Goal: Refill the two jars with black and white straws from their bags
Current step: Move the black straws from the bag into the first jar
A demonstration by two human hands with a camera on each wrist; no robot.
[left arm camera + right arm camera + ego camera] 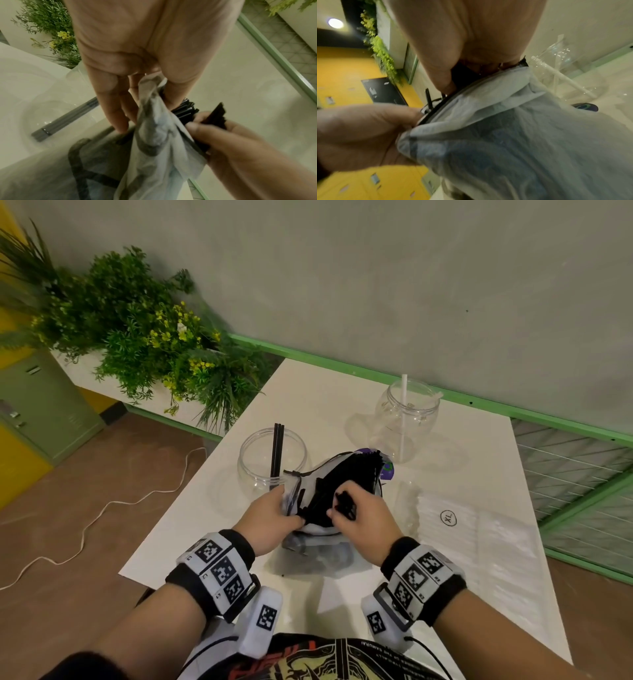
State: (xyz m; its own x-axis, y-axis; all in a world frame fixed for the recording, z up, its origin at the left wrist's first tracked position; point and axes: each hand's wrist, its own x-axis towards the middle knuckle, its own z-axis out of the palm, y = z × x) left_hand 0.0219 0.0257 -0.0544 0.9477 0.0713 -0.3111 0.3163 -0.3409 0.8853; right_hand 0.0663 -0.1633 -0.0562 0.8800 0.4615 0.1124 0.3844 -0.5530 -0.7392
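A clear plastic bag (308, 484) full of black straws (346, 474) is held up over the white table (479, 460). My left hand (274, 515) pinches the bag's left rim (150, 86). My right hand (356, 518) grips a bunch of black straws (216, 116) at the bag's mouth. The left jar (270, 460) holds a few black straws (276, 450). The right jar (406, 416) holds one white straw (404, 405). A clear bag of white straws (445, 522) marked XL lies flat at the right.
Artificial plants (144, 330) stand beyond the table's left corner. A white cable (102, 508) runs over the brown floor. A green rail (376, 371) edges the wall behind the table. A green wire rack (582, 484) is at the right.
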